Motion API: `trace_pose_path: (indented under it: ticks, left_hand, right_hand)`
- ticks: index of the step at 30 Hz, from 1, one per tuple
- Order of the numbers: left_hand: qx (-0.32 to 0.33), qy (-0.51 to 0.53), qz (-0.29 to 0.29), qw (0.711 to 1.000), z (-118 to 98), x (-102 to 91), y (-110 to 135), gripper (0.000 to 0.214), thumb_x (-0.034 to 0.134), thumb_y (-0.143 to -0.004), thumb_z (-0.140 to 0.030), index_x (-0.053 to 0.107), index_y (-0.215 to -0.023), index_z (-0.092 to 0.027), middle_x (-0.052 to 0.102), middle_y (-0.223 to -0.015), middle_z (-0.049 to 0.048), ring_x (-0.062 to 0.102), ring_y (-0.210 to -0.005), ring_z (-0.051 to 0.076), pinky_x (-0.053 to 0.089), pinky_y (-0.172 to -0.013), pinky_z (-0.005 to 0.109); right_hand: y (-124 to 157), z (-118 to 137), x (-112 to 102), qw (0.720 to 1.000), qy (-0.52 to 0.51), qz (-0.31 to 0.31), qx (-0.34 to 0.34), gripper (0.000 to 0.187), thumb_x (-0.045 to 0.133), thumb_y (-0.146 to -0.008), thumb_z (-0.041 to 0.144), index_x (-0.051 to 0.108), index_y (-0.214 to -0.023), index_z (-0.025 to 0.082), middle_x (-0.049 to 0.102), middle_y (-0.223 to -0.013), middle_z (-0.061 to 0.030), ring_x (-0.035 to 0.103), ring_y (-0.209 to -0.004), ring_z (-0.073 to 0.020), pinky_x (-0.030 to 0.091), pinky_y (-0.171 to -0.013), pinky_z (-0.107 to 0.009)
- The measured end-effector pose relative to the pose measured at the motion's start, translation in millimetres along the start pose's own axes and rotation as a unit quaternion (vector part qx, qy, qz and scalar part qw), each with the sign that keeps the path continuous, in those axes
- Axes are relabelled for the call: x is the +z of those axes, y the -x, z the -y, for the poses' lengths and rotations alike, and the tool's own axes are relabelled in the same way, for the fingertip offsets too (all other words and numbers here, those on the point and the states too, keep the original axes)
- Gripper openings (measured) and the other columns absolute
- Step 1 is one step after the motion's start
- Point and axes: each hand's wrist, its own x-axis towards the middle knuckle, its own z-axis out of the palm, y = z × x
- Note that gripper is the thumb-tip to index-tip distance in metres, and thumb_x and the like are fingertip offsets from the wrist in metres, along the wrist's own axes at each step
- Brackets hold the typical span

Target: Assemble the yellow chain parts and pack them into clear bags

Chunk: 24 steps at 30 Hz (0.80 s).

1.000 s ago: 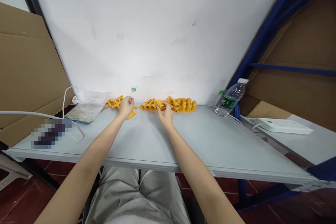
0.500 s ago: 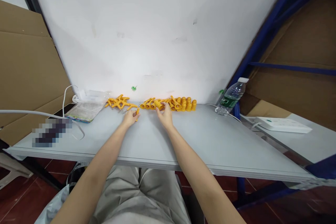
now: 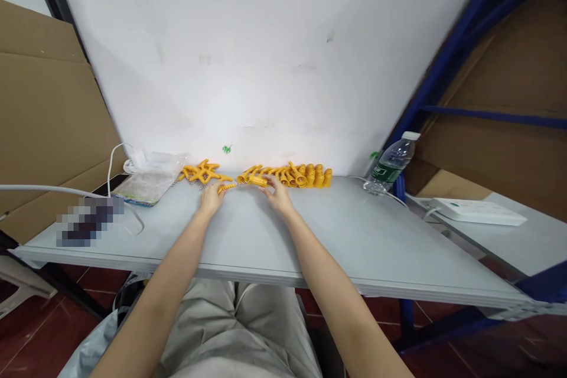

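Two bare hands work over the far part of a grey table (image 3: 336, 242). The left hand (image 3: 211, 201) has its thumb and fingers together on a slim ribbed yellow piece (image 3: 228, 186), which points right. The right hand (image 3: 278, 195) is clamped with its fingertips on a hollow yellow piece (image 3: 257, 181), lying sideways with its wider end to the left. A thin metallic chain (image 3: 241, 183) shows between the two pieces; whether it joins them is too small to tell.

Just beyond the right hand runs a row of yellow pieces (image 3: 301, 178): several lie tilted with hollow mouths facing near, and those at the right end stand upright. What sits inside the mouths cannot be made out. Left of the row lies a heap of branching yellow pieces (image 3: 201, 171), with bits of chain at its near edge.

Farther left, a clear plastic bag (image 3: 146, 183) rests flat, its contents indistinct. Well to the right, a clear capped bottle (image 3: 388, 166) with a green label leans rightward; its liquid level is unclear.
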Motion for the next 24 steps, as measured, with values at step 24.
trace_pose_path:
  ticks: [24]
  left_hand:
    - [0.149,0.052,-0.045,0.986,0.6,14.2,-0.9,0.038,0.053,-0.087,-0.017,0.058,-0.125,-0.021,0.064,-0.113,0.01,0.063,-0.095,0.021,0.051,-0.087,0.035]
  right_hand:
    - [2.5,22.6,-1.0,0.997,0.001,0.078,0.021,0.052,0.054,-0.086,0.049,0.06,-0.127,0.018,0.065,-0.094,-0.0086,0.058,-0.072,-0.0179,0.05,-0.077,-0.037]
